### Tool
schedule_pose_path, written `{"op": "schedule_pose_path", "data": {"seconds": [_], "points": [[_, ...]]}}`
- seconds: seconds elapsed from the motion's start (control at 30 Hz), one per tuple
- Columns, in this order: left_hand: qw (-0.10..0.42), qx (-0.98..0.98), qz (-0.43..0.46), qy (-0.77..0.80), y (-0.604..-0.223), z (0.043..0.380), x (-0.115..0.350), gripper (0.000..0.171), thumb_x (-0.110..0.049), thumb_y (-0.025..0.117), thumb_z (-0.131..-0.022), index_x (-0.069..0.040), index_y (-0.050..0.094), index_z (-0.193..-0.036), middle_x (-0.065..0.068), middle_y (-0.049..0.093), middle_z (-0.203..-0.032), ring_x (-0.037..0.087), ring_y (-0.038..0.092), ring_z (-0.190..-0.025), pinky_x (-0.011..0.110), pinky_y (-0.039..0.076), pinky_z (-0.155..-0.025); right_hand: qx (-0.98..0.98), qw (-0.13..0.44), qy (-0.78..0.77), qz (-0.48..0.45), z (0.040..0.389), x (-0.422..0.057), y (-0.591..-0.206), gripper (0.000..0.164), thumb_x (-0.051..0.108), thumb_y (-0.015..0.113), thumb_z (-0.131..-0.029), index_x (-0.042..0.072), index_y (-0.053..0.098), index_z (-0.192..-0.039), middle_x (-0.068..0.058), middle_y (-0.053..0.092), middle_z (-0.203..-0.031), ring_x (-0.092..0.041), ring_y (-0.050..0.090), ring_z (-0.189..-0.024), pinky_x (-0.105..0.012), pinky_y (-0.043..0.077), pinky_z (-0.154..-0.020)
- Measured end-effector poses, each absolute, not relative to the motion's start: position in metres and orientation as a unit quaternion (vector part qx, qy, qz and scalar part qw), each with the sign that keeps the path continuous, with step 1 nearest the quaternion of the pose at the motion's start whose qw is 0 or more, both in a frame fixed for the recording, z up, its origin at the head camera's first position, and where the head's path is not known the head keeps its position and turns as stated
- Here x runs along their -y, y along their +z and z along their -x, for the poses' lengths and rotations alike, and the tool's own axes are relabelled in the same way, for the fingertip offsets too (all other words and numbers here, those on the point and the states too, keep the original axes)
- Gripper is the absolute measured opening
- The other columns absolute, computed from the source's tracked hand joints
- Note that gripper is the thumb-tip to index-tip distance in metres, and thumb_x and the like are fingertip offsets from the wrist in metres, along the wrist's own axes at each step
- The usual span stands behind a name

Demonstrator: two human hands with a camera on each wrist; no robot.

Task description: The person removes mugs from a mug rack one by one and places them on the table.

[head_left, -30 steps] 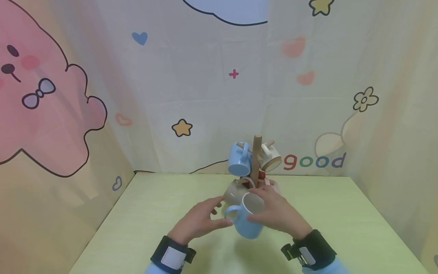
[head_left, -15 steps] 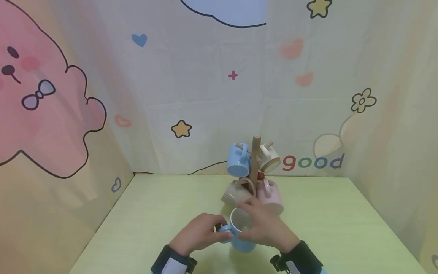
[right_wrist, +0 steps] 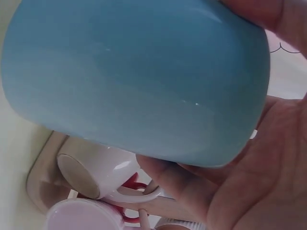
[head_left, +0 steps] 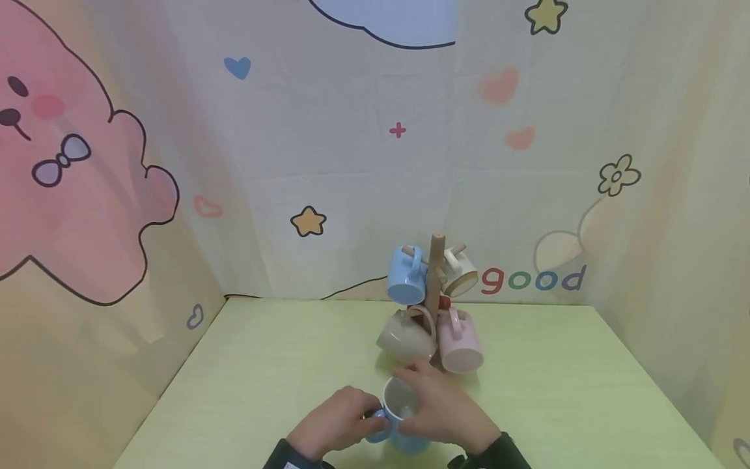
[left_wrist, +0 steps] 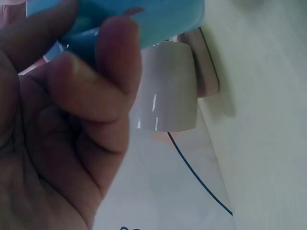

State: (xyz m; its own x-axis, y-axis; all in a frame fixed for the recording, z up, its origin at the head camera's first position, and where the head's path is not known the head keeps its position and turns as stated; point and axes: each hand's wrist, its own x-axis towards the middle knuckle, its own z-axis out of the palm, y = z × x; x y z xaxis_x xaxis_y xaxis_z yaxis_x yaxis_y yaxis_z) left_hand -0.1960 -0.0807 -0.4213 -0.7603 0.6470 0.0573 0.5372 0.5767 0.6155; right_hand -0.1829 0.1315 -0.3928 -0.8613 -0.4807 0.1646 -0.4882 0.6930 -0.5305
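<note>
A light blue mug (head_left: 411, 444) is held over the table near its front, with its white inside showing and its mouth tilted toward the rack. At its left side, my left hand (head_left: 336, 422) pinches the handle between thumb and fingers. My right hand (head_left: 448, 412) grips the body and rim from the right, fingers on the far side and thumb nearer. The left wrist view has the blue mug (left_wrist: 168, 24) above the curled fingers. Its smooth side fills much of the right wrist view, where the mug (right_wrist: 134, 81) lies between thumb and fingers.
Behind the hands stands a wooden mug rack (head_left: 435, 277). On it hang another blue mug (head_left: 405, 283), a cream mug (head_left: 461, 277), a grey-beige mug (head_left: 401, 339) and a pink mug (head_left: 459, 348). Something red (head_left: 445, 302) is mostly hidden behind the post. A patterned curtain (head_left: 346, 130) backs the table (head_left: 263, 352).
Both hands and the blue mug have come away from the rack toward the front edge. My left fingers, apart around the handle at first, now pinch it. The pink mug is uncovered.
</note>
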Motion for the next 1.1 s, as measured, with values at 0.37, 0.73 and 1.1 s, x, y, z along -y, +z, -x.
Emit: {"op": "schedule_pose_path", "data": {"seconds": [0.37, 0.73, 1.1], "points": [[0.006, -0.900, -0.317, 0.300, -0.437, 0.196, 0.084, 0.018, -0.023, 0.072, -0.090, -0.015, 0.068, -0.075, -0.017, 0.048, -0.062, -0.001, 0.040, -0.055, 0.018, 0.038, -0.053, 0.915, 0.022, 0.302, -0.267, 0.184, -0.128, -0.405, 0.073, 0.017, 0.087, -0.069, 0.004, 0.057, -0.134, -0.010, 0.052, -0.127, -0.026, 0.054, -0.107, -0.045, 0.050, -0.087], [0.005, -0.901, -0.263, 0.346, -0.439, 0.192, 0.100, 0.023, -0.023, 0.070, -0.092, -0.010, 0.065, -0.073, -0.012, 0.050, -0.062, 0.002, 0.043, -0.056, 0.022, 0.041, -0.053, 0.932, 0.034, 0.291, -0.214, 0.181, -0.148, -0.416, 0.080, 0.040, 0.085, -0.076, 0.003, 0.052, -0.139, -0.019, 0.049, -0.140, -0.037, 0.050, -0.126, -0.056, 0.044, -0.098], [-0.039, -0.916, -0.206, 0.343, -0.440, 0.191, 0.127, 0.028, -0.022, 0.068, -0.094, -0.015, 0.055, -0.069, -0.011, 0.047, -0.061, 0.004, 0.040, -0.056, 0.022, 0.036, -0.052, 0.976, 0.022, 0.178, -0.120, 0.174, -0.182, -0.426, 0.081, 0.050, 0.084, -0.072, 0.015, 0.055, -0.139, -0.013, 0.055, -0.138, -0.037, 0.056, -0.119, -0.058, 0.047, -0.090]]}}
